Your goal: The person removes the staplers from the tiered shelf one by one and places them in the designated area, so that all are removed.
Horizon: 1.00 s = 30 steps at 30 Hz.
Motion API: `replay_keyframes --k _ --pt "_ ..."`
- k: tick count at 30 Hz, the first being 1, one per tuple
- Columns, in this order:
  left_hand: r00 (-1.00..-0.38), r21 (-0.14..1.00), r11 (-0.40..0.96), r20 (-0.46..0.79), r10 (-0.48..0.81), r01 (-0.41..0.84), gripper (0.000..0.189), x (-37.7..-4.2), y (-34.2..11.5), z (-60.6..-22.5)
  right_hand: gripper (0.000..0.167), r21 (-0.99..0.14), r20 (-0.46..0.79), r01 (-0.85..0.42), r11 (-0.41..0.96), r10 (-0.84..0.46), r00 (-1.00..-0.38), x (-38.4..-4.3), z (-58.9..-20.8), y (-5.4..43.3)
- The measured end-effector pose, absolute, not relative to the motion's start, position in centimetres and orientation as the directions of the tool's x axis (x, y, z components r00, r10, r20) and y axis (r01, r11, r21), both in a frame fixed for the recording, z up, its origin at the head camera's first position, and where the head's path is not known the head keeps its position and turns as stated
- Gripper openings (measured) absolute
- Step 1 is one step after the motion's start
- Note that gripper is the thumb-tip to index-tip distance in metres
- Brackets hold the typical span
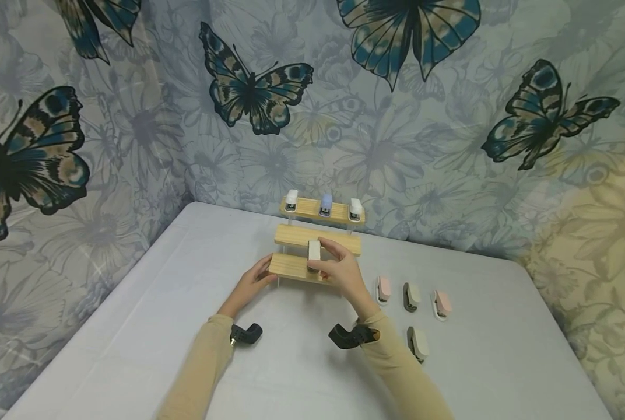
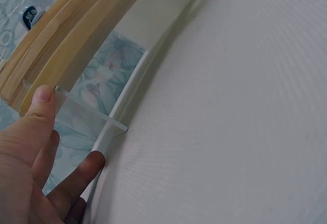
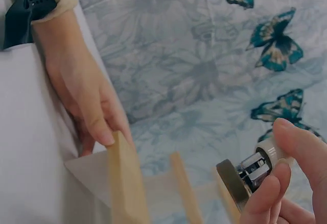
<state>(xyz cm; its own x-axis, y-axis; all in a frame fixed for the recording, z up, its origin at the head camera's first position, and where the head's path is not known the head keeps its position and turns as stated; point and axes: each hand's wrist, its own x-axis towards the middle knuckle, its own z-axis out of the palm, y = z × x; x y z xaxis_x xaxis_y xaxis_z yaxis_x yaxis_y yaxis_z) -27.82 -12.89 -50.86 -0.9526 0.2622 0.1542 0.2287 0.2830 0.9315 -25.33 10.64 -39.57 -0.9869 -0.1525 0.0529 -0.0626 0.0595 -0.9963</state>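
A three-tier display rack with wooden boards [image 1: 291,266] and clear side panels [image 2: 84,109] stands on the table. My left hand [image 1: 249,287] grips the left end of its lowest board, thumb on the wood and the other fingers lower, by the clear panel. In my right hand [image 1: 346,275] is a small stapler [image 3: 250,173] with a cream top and a dark olive base, pinched between thumb and fingers. It is over the lowest board in the head view; whether its base touches the wood cannot be told. Two white staplers [image 1: 291,199] and a lavender one [image 1: 326,204] stand on the top board.
Right of the rack, two pink staplers [image 1: 383,289] and two cream-and-olive staplers [image 1: 417,343] are on the white tablecloth [image 1: 291,373]. Behind the table hangs a butterfly-patterned backdrop [image 1: 291,157]. Both wrists wear black bands [image 1: 351,336].
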Motion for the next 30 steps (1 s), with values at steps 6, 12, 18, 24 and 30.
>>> replay_keyframes --k 6,12,18,24,30 --pt "-0.953 0.932 0.286 0.148 0.264 0.224 0.068 -27.9 -12.9 -50.9 0.062 -0.992 0.115 -0.12 0.026 -0.131 -0.985 -23.6 -38.8 13.9" --pt "-0.953 0.93 0.283 0.165 0.253 0.236 0.067 -27.9 -13.0 -50.9 0.063 -0.993 0.114 -0.116 0.014 -0.109 -0.987 -22.3 -39.0 16.3" --pt "-0.95 0.935 0.265 0.165 0.266 0.237 0.068 -28.0 -13.0 -51.0 0.064 -0.993 0.106 -0.109 0.036 -0.089 -0.99 -20.7 -38.9 18.1" --pt "-0.951 0.931 0.274 0.17 0.258 0.241 0.068 -28.1 -13.0 -51.1 0.06 -0.99 0.112 -0.118 0.077 -0.075 -0.991 -19.9 -39.2 20.2" --pt "-0.946 0.936 0.256 0.168 0.277 0.242 0.066 -27.9 -13.0 -51.0 0.06 -0.992 0.081 -0.087 0.089 -0.07 -0.994 -19.0 -39.8 22.6"
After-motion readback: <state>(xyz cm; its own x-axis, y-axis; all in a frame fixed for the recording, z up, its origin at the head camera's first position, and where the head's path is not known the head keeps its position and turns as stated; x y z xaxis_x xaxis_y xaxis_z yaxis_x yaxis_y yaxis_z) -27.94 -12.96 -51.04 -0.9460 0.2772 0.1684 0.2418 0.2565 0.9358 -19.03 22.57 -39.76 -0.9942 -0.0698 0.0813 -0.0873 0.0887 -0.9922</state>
